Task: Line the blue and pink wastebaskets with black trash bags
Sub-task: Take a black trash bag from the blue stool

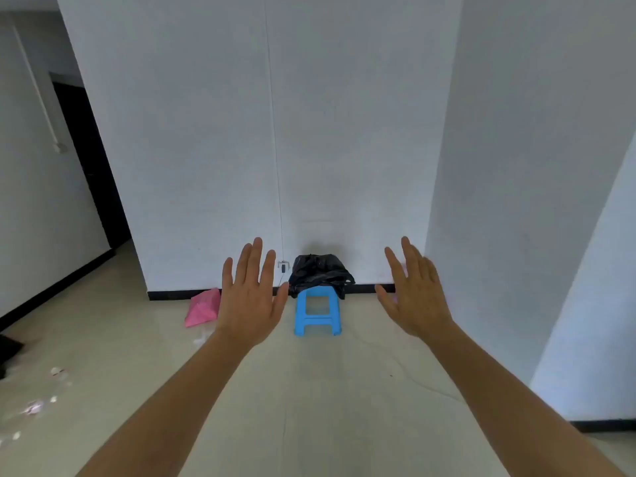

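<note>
Floor (309, 390) is pale tile, white wall (206, 149) behind with a black baseboard (172, 295) along its foot. Far left: dark doorway (93, 166) and a white pipe (38, 91) running down the side wall; scattered whitish scraps (38, 404) on the floor near the left edge, plus a dark item at the very edge, too cropped to tell. Next, a pink object (203, 308) lies on the floor against the baseboard, partly hidden behind the left hand — cannot tell whether it is the pink wastebasket or a bag. Left hand (249, 297) is raised in front of the camera, back toward the lens, fingers spread and straight, holding nothing. Just right of it, a small wall socket (283, 266) low on the wall with a thin cable running up from it. Centre: blue plastic stool (318, 313) stands upright on the floor close to the baseboard; crumpled black trash bags (320, 271) sit heaped on its seat, draping over the front and right edges and touching the wall behind. Right hand (414, 294) is raised at about the same height as the left, palm turned inward, fingers extended and apart — empty too. Both hands are well apart from the stool and bags, one on each side of them in the view. A sliver of pink shows by the right hand's thumb; too small to identify. Far right: a white wall corner (516, 201) juts out. No blue wastebasket identifiable here.
</note>
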